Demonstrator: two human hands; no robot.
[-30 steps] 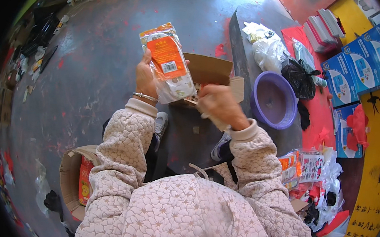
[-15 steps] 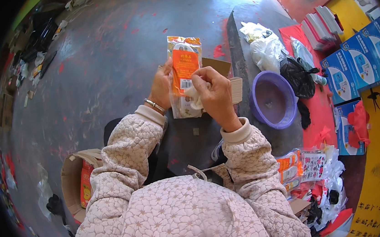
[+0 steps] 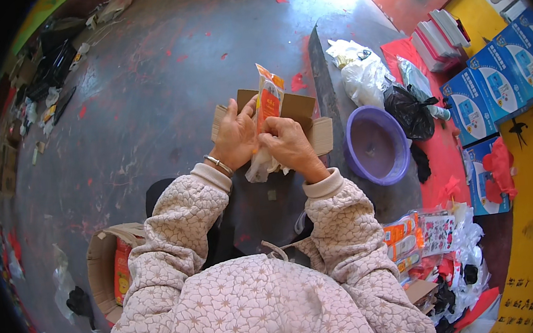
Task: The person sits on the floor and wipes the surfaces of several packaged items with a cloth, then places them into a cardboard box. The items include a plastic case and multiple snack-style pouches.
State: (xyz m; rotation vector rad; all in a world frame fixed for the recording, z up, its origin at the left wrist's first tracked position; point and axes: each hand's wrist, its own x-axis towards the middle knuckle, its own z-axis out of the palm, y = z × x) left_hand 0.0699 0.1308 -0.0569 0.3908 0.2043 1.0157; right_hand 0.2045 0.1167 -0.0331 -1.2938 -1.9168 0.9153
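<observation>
An orange-and-clear plastic packet [image 3: 269,102] stands tilted in front of me, turned partly edge-on. My right hand [image 3: 290,146] is closed on its right side, knuckles up. My left hand [image 3: 233,136] lies along the packet's left side with its fingers stretched out and apart. Below my right hand shows a crumpled whitish piece [image 3: 265,165]; whether it is cloth or the packet's lower end, I cannot make out. Just behind the hands is a cardboard box [image 3: 299,109] with its flaps spread, partly hidden by them.
At the right stands a purple basin [image 3: 350,152] of murky water, near white [image 3: 363,73] and black plastic bags [image 3: 410,111]. Blue boxes [image 3: 496,90] line the right side. More orange packets [image 3: 403,240] lie at lower right. A cardboard carton [image 3: 101,266] sits at lower left.
The packet has turned from facing me to nearly edge-on and tilted. My left fingers have opened away from its edge. The box's flaps now show more behind my hands.
</observation>
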